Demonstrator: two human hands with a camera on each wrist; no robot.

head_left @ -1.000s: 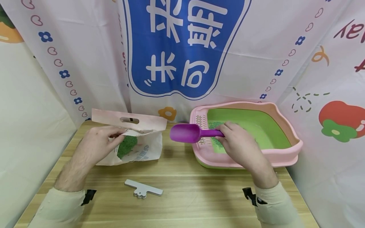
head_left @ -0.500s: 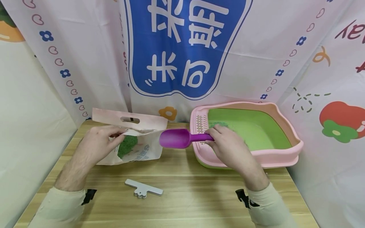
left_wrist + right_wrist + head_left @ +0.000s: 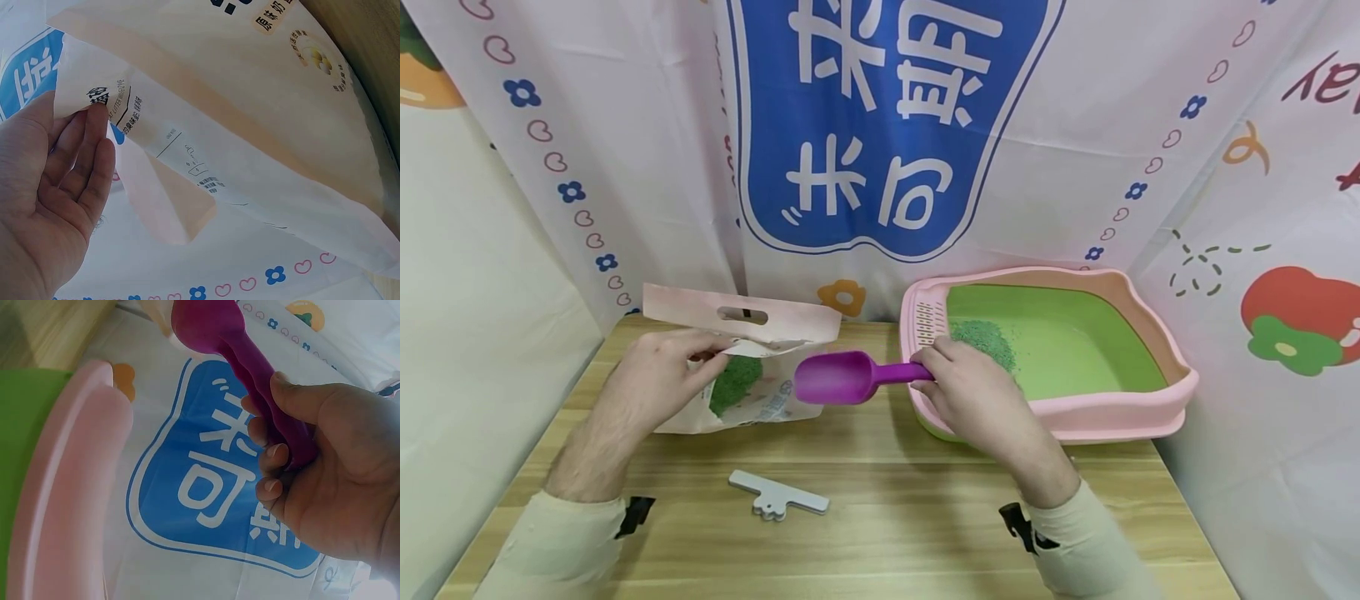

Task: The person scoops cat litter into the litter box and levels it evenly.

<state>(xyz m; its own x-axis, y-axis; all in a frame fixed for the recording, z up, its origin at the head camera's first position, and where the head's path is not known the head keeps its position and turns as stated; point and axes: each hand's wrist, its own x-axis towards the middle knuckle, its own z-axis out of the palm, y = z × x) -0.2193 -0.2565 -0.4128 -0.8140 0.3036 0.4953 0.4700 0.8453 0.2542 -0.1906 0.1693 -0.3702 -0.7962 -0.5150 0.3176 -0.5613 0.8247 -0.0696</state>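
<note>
In the head view my left hand pinches the edge of an opened paper cat litter bag, at the back left. Green litter shows inside its mouth. The left wrist view has the thumb and fingers on the printed paper flap. My right hand grips the handle of a purple scoop, whose bowl looks empty and overlaps the bag's right edge in the head view. The right wrist view shows fingers curled round the handle. Below the right hand is a pink-rimmed litter box.
Green litter lies in the left end of the box's green pan. A white clip rests on the wooden table in front of the bag. Printed cloth hangs behind, with walls at both sides.
My right hand has carried the purple scoop left, from over the litter box to the bag's right edge. The left hand keeps its hold on the bag.
</note>
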